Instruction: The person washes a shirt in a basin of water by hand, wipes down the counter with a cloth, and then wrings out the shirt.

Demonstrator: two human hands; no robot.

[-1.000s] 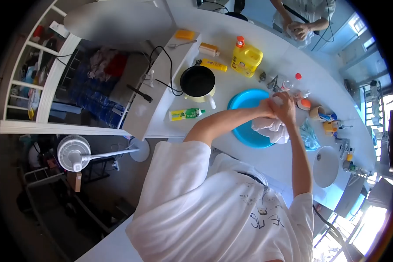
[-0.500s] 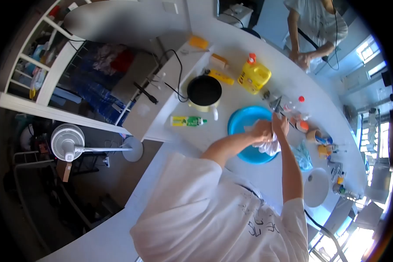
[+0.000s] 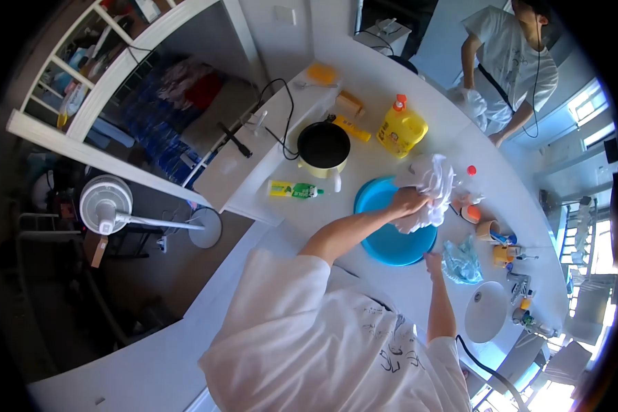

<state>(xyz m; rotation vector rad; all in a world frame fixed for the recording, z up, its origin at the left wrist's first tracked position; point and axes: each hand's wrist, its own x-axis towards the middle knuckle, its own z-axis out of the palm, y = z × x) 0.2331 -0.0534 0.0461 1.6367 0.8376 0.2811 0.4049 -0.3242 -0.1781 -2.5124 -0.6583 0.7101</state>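
green-and-yellow tube (image 3: 295,189): laid flat on the worktop (image 3: 316,220), well apart from the cloth. only likely to be knocked if the left forearm gets swung wide, imo.
black-topped pot (image 3: 324,144): parked with its pale handle (image 3: 337,181) aimed toward the worker. could be dragged if the handle is caught by a sleeve.
blue basin (image 3: 391,247): set partly under the cloth; whether any water is held can't be made out. might be slid or tipped if the rim gets leaned on.
yellow jug (image 3: 402,130): stood beyond the basin. could be toppled if the cloth is flung that way.
left hand (image 3: 408,201): grip clenched on the cloth. slipping seems possible, since only one bunch is pinched.
white cloth (image 3: 431,191): held up over the basin's right side, folds loose. drips could be left outside if it's wet, which can't be told.
right hand (image 3: 432,261): seen right by the basin's rim; whether anything is grasped can't be told.
blue plastic bag (image 3: 462,261): crumpled just beside the right hand, easily snagged.
red-capped bottle (image 3: 472,170): near the cloth, could be tipped by a stray fold.
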